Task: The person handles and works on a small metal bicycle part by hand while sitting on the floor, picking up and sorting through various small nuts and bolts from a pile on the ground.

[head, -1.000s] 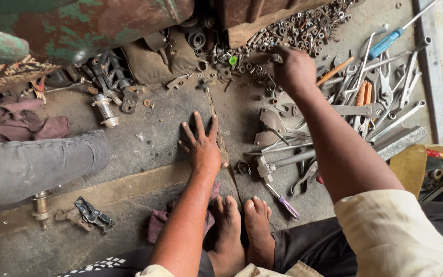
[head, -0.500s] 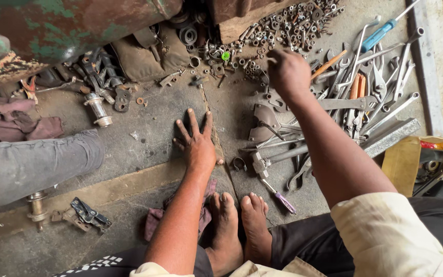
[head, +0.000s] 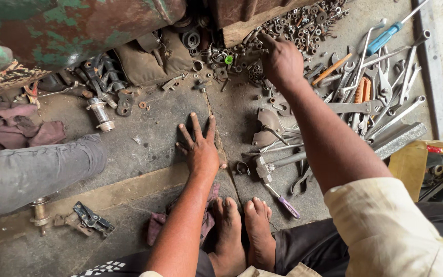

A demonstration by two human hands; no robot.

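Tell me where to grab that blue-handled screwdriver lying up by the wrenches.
Take the blue-handled screwdriver by its thick blue handle, coming from above. It lies flat and slanted on the concrete floor, metal shaft toward the upper right, wrenches crowding its lower side, so the handle's top is likely the clearest grip.

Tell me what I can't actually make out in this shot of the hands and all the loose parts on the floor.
- Head view: whether the right hand grips anything in the pile of nuts and bolts; its back hides the fingertips.
- Head view: the rusty green machine body is cut off by the top edge.
- Head view: single nuts are too small to tell apart.
- Head view: the yellow box contents, cut off at the right edge.
- The left hand lies flat on the concrete floor, holding nothing.
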